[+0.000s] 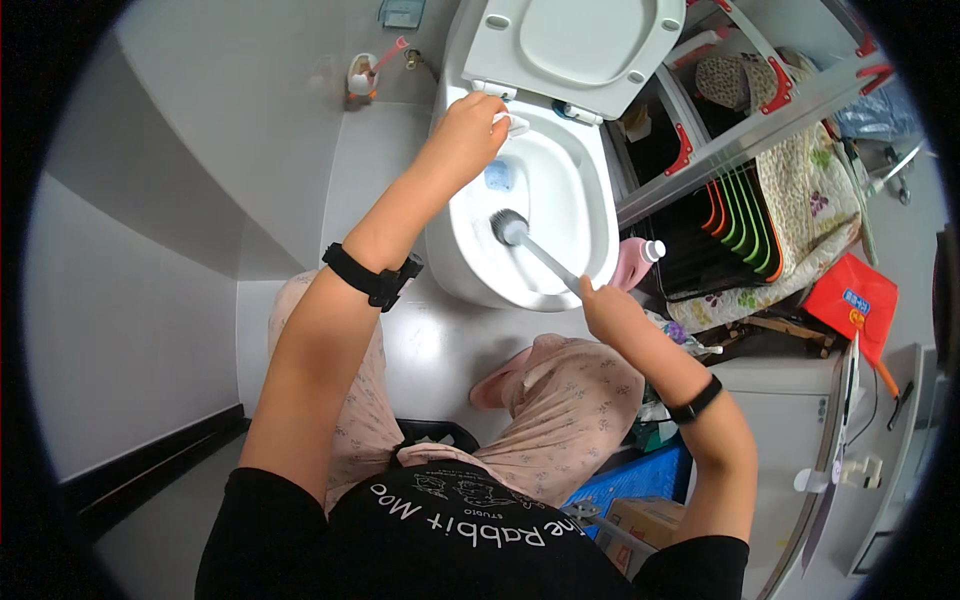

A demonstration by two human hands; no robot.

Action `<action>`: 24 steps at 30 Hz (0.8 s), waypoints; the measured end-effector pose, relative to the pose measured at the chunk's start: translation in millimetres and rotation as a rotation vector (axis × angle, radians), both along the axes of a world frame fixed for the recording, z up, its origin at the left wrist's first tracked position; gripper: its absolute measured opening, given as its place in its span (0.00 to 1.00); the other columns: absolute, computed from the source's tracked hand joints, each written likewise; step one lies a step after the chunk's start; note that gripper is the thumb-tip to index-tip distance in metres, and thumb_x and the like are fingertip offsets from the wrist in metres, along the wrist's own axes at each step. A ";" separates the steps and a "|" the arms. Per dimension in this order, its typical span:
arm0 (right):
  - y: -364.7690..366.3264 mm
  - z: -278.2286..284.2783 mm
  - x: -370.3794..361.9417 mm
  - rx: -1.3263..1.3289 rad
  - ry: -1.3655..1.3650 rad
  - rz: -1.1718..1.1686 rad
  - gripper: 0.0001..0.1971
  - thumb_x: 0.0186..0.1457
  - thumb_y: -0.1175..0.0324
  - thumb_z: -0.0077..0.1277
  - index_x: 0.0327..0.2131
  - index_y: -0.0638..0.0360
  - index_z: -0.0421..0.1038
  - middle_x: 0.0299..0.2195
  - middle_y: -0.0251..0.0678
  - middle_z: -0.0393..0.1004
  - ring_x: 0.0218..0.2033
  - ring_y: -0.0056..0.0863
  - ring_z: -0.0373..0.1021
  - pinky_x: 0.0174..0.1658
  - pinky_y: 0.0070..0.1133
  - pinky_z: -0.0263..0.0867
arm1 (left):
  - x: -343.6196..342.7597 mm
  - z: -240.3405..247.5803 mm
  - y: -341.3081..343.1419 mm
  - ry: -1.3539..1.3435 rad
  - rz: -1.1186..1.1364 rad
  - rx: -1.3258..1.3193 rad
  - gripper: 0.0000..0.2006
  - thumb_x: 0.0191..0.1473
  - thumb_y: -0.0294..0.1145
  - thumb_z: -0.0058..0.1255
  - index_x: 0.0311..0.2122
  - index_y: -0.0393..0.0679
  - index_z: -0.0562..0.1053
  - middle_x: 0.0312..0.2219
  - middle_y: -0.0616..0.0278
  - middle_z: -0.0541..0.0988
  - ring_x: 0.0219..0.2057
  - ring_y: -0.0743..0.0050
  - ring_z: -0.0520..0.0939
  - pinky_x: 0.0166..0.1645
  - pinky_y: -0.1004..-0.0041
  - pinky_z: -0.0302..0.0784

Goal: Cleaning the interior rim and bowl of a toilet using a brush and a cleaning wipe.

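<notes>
At 5 o'clock, just outside the rim, right hand (612, 312): your fingers are curled closed on the end of the toilet brush (540, 257). Dial centred on the toilet bowl (604, 215), 12 at the top of the view.
Grey handle (560, 270): slim, runs from your grip toward 10 o'clock. Probably light and stiff, slippery if wet; best held at the far end, where you have it, thumb along the shaft.
Bristle head (508, 226): inside the bowl, a little off centre toward 8 o'clock. Likely springy, so it should bend rather than break; no place to take hold.
Left hand (472, 128): at 11 o'clock by the rim, your fingers bent nearly closed on a white wipe (517, 124); exact finger placing cannot be told.
Wipe handling: probably soft, almost weightless, weak when wet; bunch it and use several fingertips.
Bowl surface: hard, glossy, likely slick; blue patch (499, 177) inside at 10 o'clock.
Surroundings: raised lid (590, 40) toward 1 o'clock; pink bottle (632, 263) just beside the bowl at 4 o'clock.
</notes>
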State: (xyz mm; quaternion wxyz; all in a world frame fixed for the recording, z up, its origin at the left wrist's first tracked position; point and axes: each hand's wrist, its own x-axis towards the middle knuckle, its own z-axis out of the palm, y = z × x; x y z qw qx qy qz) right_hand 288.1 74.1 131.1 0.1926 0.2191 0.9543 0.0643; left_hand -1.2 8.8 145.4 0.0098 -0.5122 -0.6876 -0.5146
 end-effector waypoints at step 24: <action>41.1 19.6 -9.3 0.387 -0.086 -0.103 0.15 0.48 0.73 0.40 0.42 0.66 0.59 0.18 0.43 0.71 0.21 0.39 0.71 0.22 0.28 0.68 | 0.7 -0.6 0.2 0.056 0.051 0.123 0.07 0.48 0.29 0.44 0.29 0.35 0.69 0.29 0.52 0.72 0.35 0.53 0.72 0.41 0.65 0.68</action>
